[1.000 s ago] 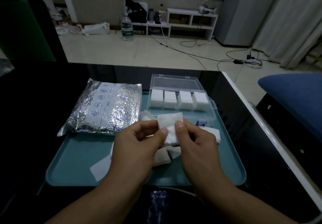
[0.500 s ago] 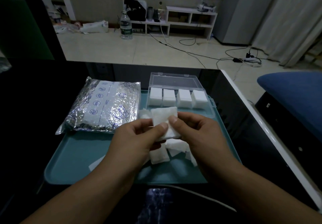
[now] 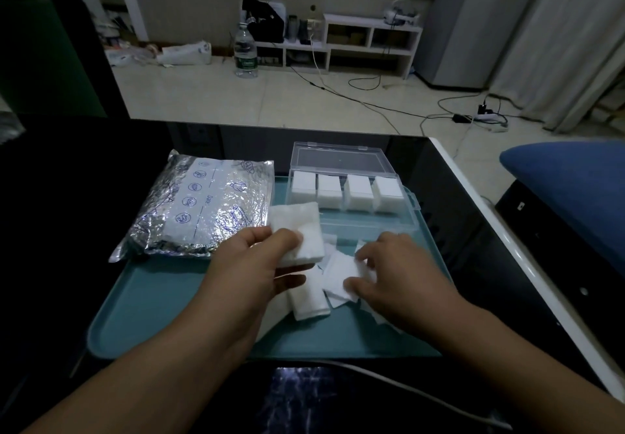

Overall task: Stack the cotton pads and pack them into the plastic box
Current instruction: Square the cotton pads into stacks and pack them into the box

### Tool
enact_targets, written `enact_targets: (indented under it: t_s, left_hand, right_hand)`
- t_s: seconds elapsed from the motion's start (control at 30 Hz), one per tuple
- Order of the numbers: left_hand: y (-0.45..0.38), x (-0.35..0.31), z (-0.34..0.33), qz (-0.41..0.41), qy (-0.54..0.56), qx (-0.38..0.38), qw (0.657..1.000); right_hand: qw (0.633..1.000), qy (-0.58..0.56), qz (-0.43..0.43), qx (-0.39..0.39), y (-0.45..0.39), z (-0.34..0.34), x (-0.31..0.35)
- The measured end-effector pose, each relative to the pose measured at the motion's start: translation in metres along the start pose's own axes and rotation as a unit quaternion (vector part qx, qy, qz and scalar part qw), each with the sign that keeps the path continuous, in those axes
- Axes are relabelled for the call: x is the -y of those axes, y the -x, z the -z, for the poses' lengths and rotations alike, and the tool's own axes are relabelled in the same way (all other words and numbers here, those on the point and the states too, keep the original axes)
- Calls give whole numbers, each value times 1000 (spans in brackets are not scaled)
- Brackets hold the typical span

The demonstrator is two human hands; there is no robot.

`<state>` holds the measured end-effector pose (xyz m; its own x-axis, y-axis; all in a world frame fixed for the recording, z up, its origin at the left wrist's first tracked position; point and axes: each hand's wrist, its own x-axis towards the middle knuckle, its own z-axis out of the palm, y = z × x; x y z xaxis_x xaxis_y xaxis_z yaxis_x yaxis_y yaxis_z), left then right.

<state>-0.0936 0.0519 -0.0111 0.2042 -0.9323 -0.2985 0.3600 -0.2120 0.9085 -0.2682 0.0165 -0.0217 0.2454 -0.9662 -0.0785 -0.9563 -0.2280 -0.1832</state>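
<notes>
White square cotton pads (image 3: pixel 297 234) sit stacked in the left hand (image 3: pixel 250 264), its grip pinching them above the teal plastic tray (image 3: pixel 152 305); the right hand (image 3: pixel 402 281) pinches a loose pad (image 3: pixel 338 273) near the clear plastic box (image 3: pixel 351 197)

Tray (image 3: pixel 152 315): teal, plain. On it, white cotton pads (image 3: pixel 309 301); at its far-right end a clear plastic box (image 3: pixel 351 197) with four white stacks. Far-left on the tray, foil pouch (image 3: pixel 199 210): crinkled silver, white panel, blue printed icons.
</notes>
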Motion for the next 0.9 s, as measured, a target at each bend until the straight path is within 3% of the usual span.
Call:
enact_targets:
  t_s: [0.23,0.53,0.77,0.9]
  left_hand:
    - [-3,2,2,0,-12,-9,1000]
    - [-4,2,4,3,-13,-10,1000]
    - [-5,3,5,-1,-20,-11,1000]
    - [-4,3,5,-3,-27,-12,1000]
  right_hand:
    - [1000,-5,-22,14,-3,-5,7]
    - [978,-171,-15,-119,-5,-3,1]
    - [966,-236,-23,-105,-9,18,-13]
    - [934,-337,-14,-114,-8,17,-15]
